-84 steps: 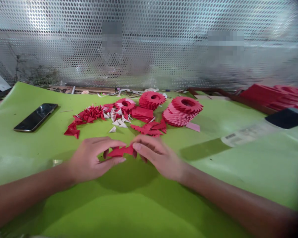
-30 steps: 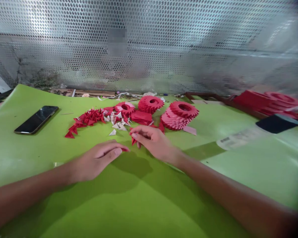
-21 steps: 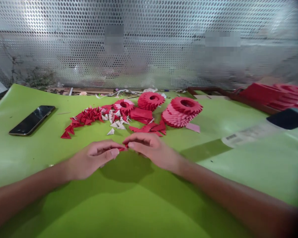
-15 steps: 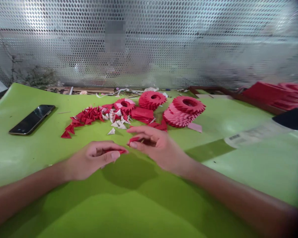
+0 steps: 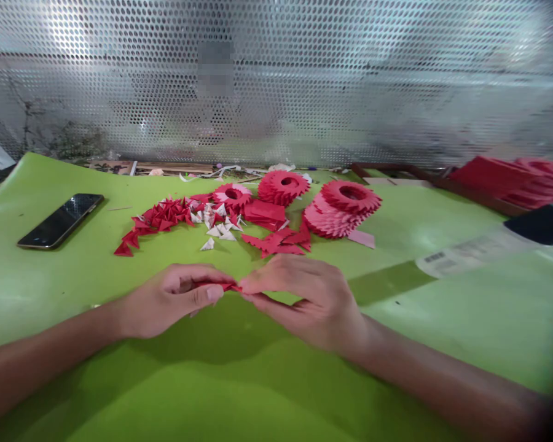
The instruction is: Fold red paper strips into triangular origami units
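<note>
The left hand (image 5: pixel 172 299) and right hand (image 5: pixel 304 302) grip a small folded red paper piece (image 5: pixel 231 286) between their fingertips, holding it just above the green sheet (image 5: pixel 276 393). Loose red paper triangles (image 5: pixel 161 216) and stacked paper rings (image 5: pixel 345 207) lie farther away.

The left forearm (image 5: pixel 41 362) and right forearm (image 5: pixel 442 374) are bare and slim, ending in a left hand (image 5: pixel 170 301) and right hand (image 5: pixel 308 304) with short nails
</note>
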`<state>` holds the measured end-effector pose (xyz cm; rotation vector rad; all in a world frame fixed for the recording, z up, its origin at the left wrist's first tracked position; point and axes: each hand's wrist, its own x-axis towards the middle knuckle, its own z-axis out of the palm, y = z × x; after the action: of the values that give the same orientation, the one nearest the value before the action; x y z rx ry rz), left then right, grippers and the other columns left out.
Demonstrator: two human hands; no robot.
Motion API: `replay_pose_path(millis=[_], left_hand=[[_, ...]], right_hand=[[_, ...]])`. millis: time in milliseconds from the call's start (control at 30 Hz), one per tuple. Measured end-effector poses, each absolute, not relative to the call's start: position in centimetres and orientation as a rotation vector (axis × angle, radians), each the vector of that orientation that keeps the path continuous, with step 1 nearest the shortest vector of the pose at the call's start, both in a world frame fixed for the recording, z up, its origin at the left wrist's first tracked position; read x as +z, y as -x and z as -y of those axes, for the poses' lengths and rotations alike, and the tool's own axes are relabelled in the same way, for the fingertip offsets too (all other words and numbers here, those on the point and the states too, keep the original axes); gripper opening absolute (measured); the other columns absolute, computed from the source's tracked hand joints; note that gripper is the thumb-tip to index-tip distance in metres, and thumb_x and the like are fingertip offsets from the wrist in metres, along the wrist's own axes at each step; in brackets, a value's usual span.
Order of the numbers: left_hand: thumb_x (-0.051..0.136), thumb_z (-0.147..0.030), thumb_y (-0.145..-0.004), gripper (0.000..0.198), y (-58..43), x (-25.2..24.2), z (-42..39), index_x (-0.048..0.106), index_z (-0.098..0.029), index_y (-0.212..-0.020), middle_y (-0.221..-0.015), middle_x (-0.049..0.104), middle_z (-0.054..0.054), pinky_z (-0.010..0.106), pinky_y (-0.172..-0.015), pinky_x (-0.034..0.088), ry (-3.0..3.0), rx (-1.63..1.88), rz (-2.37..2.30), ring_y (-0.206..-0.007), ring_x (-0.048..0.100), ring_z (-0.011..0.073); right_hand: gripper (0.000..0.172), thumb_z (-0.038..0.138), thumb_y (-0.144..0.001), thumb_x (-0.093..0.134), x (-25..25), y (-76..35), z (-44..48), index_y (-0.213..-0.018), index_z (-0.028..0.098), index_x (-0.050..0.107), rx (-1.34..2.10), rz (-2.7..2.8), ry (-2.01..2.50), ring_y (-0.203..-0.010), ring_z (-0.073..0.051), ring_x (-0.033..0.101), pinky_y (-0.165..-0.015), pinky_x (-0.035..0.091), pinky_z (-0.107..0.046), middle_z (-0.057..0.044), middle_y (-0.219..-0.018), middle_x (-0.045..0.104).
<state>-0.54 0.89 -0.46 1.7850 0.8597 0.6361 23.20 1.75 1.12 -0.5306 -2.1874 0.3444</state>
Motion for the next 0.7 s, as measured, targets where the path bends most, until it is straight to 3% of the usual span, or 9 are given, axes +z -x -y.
replay_pose_path(millis=[267, 433, 533, 633, 700], left_hand=[[0.050, -0.040, -0.101, 0.032, 0.6, -0.5, -0.7, 0.069, -0.018, -0.113, -0.074, 0.062, 0.001, 0.017, -0.045, 0.040, -1.827, 0.600, -0.841, -0.056, 0.050, 0.0097], [0.055, -0.037, -0.099, 0.027, 0.0, -0.1, -0.5, 0.070, -0.017, -0.109, -0.089, 0.071, 0.005, 0.020, -0.052, 0.050, -1.942, 0.724, -0.846, -0.067, 0.062, 0.0127], [0.057, -0.034, -0.099, 0.024, -0.2, 0.0, -0.2, 0.071, -0.016, -0.107, -0.093, 0.073, 0.007, 0.022, -0.057, 0.054, -2.216, 0.852, -0.880, -0.074, 0.067, 0.0151], [0.054, -0.033, -0.101, 0.025, -0.1, -0.1, 0.0, 0.068, -0.015, -0.111, -0.083, 0.072, 0.005, 0.022, -0.053, 0.052, -2.530, 1.004, -0.862, -0.065, 0.064, 0.0129], [0.053, -0.033, -0.101, 0.026, 0.0, -0.2, 0.1, 0.067, -0.014, -0.113, -0.078, 0.071, 0.003, 0.021, -0.050, 0.048, -2.659, 1.106, -0.874, -0.059, 0.061, 0.0115]], right_hand=[[0.015, 0.013, -0.092, 0.065, 0.5, -22.9, -1.8, -0.098, 0.025, 0.072, 0.344, 2.194, 0.479, -0.074, -0.014, 0.072, -0.068, 0.059, -0.027, -0.001, -0.087, 0.078], [0.010, 0.015, -0.089, 0.070, -0.1, -22.8, -2.3, -0.090, 0.025, 0.073, 0.314, 2.135, 0.440, -0.079, -0.014, 0.070, -0.072, 0.058, -0.028, -0.002, -0.091, 0.074], [0.012, 0.017, -0.087, 0.070, -0.3, -23.1, -2.7, -0.097, 0.025, 0.072, 0.324, 2.146, 0.480, -0.077, -0.014, 0.066, -0.067, 0.057, -0.027, -0.003, -0.090, 0.071], [0.026, 0.018, -0.086, 0.066, -0.1, -23.4, -2.8, -0.112, 0.022, 0.065, 0.629, 2.133, 0.713, -0.069, -0.013, 0.062, -0.057, 0.053, -0.025, -0.003, -0.092, 0.069], [0.020, 0.025, -0.090, 0.061, 0.1, -23.4, -2.6, -0.109, 0.019, 0.064, 0.952, 2.088, 0.848, -0.064, -0.011, 0.059, -0.053, 0.049, -0.023, -0.003, -0.086, 0.067]])
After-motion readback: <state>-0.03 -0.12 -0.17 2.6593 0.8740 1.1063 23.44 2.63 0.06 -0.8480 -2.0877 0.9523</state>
